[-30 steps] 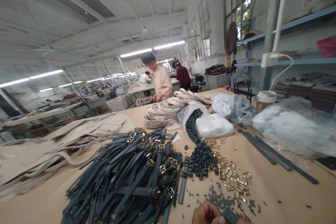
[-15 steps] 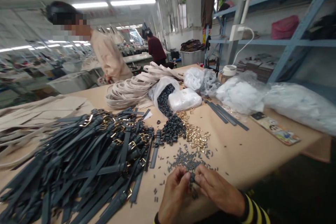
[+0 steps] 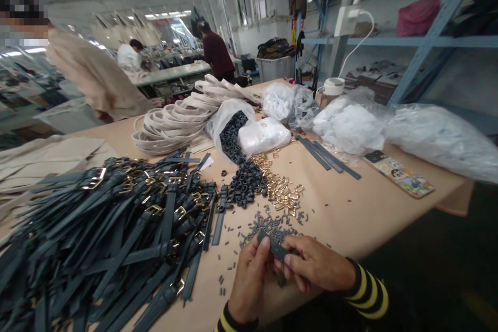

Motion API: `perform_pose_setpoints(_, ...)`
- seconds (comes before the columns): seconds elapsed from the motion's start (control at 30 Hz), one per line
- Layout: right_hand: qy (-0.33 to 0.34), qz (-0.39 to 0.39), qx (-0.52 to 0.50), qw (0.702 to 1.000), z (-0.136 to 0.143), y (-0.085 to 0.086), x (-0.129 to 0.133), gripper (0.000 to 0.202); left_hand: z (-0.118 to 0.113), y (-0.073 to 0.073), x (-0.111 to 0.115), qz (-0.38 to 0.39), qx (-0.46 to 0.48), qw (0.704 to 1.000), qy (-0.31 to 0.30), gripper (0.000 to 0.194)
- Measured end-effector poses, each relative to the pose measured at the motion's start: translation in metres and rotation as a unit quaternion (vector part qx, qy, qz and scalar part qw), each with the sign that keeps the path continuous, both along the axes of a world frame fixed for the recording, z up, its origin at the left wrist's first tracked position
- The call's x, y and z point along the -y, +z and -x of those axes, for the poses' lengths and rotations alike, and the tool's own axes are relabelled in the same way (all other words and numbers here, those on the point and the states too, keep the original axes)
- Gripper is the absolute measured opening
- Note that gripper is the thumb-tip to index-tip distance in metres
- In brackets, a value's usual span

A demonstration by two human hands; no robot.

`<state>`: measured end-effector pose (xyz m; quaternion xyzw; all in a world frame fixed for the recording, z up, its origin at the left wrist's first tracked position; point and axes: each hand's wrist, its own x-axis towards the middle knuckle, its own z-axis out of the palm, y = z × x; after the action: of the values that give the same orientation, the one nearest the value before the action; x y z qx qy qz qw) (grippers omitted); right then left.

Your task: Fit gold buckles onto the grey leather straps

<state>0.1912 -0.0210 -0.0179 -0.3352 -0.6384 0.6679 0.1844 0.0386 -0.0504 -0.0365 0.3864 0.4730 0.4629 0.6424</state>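
Note:
Near the table's front edge, my left hand (image 3: 251, 275) pinches one end of a dark grey strap (image 3: 274, 246), thumb on top. My right hand (image 3: 313, 264) grips the strap's other end between thumb and fingers. Part of the strap is hidden by the fingers. Just beyond my hands lie many small dark grey pieces (image 3: 268, 225) in a loose scatter. Behind them are gold buckle frames (image 3: 286, 192) and a heap of black loops (image 3: 247, 181) spilling from a white bag (image 3: 218, 127). A large pile of dark straps with gold buckles (image 3: 128, 238) spreads to the left.
Coiled beige straps (image 3: 167, 124) and clear plastic bags (image 3: 350, 119) line the table's far side. Several flat dark strips (image 3: 327, 158) and a printed card (image 3: 400, 174) lie to the right. Blue shelving (image 3: 428, 44) stands behind. A co-worker in beige (image 3: 93, 72) is at left.
The strap has been turned so its flat length shows between my hands. The view has shifted, and the co-worker in beige now appears further left.

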Motion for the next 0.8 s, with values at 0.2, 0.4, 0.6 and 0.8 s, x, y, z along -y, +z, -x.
perform_pose_setpoints(0.2,-0.088,0.002,-0.005,0.996,-0.01,-0.016,-0.02,0.02,0.026,0.005,-0.039,-0.079,-0.281,0.956,-0.009,0.025)
perform_pose_setpoints(0.4,-0.185,0.135,-0.1,0.968,-0.019,-0.034,-0.035,0.023,0.054,0.002,-0.088,-0.194,-0.623,0.757,0.03,0.022)
perform_pose_setpoints(0.6,-0.247,0.19,-0.179,0.933,-0.02,-0.036,-0.039,0.016,0.01,0.002,-0.095,-0.301,-0.614,0.719,-0.123,0.019)
perform_pose_setpoints(0.8,-0.226,0.2,-0.174,0.937,-0.021,-0.036,-0.04,0.019,-0.015,-0.009,-0.104,-0.296,-0.631,0.701,-0.148,0.018)
